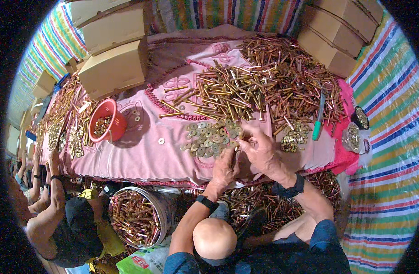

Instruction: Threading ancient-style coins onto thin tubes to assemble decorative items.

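Note:
My left hand is closed at the near edge of a heap of flat metal washers. The brassy end of a bolt shows at its fingertips; the rest is hidden. Just to the right, my right hand has thumb and fingers pinched close to the left fingertips. What the pinch holds is too small and covered to make out. Behind the washers lies a large pile of long brass-coloured bolts. Small nuts are heaped to the right of my right hand.
On the pink cloth stand a red bucket of small parts and a cardboard box. A green-handled tool lies right. Below are a white bucket and loose bolts. Another person's arm is at left.

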